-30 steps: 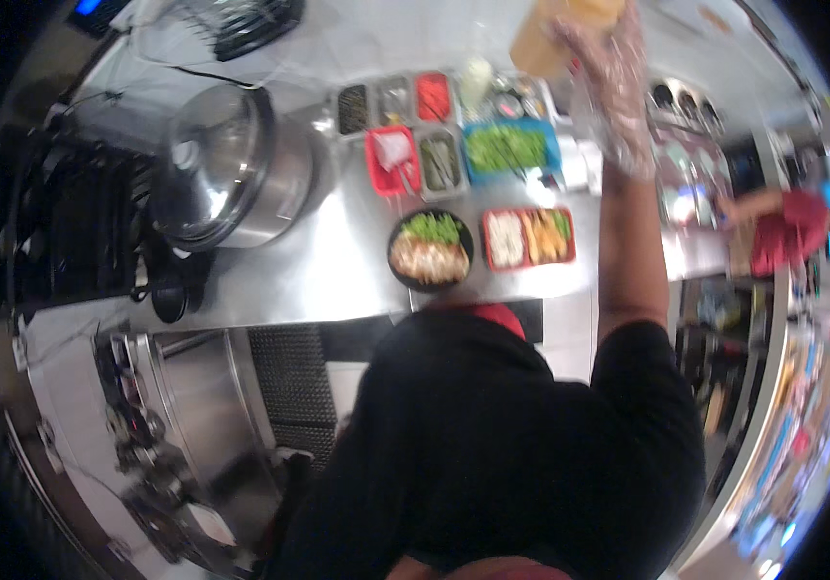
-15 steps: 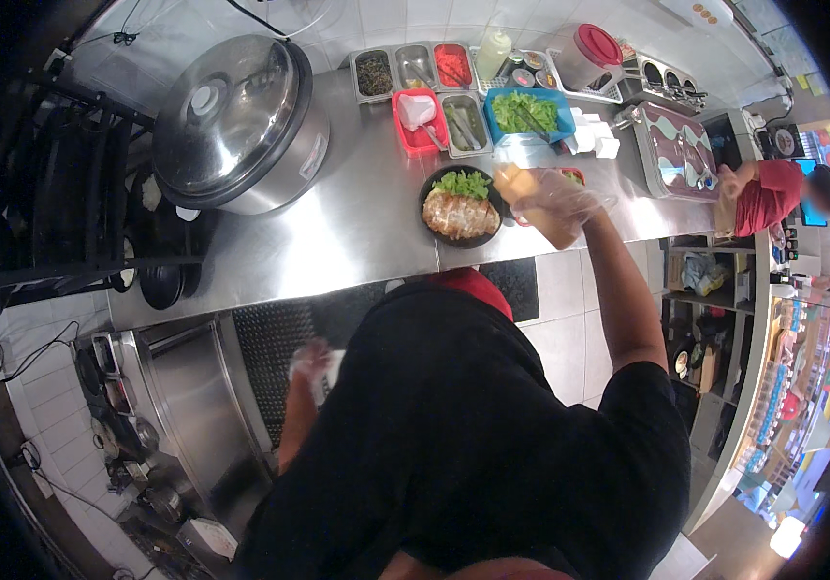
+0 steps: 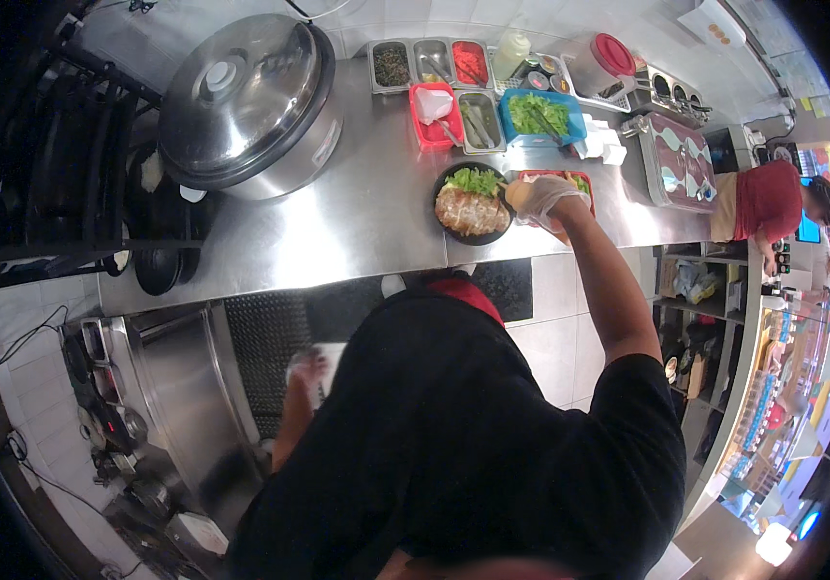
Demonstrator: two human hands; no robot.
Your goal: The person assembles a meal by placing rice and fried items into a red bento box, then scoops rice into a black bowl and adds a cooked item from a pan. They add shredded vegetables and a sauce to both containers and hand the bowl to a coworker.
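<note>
My right hand (image 3: 545,198), in a clear plastic glove, is wrapped round a squeeze bottle of tan sauce (image 3: 515,194). The bottle is tipped, with its narrow end at the right rim of a black bowl (image 3: 442,223). In the bowl lie green lettuce (image 3: 473,180) and sliced browned meat (image 3: 470,212) streaked with a pale sauce. A red tray (image 3: 529,175) is partly hidden behind my right hand. My gloved left hand (image 3: 306,367) hangs low beside my body, next to a white flat thing (image 3: 331,360); its fingers are blurred.
Behind the bowl stand a blue tub of lettuce (image 3: 540,138), a red container (image 3: 417,119) and several metal topping pans (image 3: 391,68). A large lidded cooker (image 3: 284,159) occupies the counter's left. At the right are a covered metal tray (image 3: 674,198) and a person in red (image 3: 771,198).
My right hand and the sauce bottle have come down and left toward the bowl, and the bottle has tilted. The person at the right has turned and moved an arm away from the covered tray.
</note>
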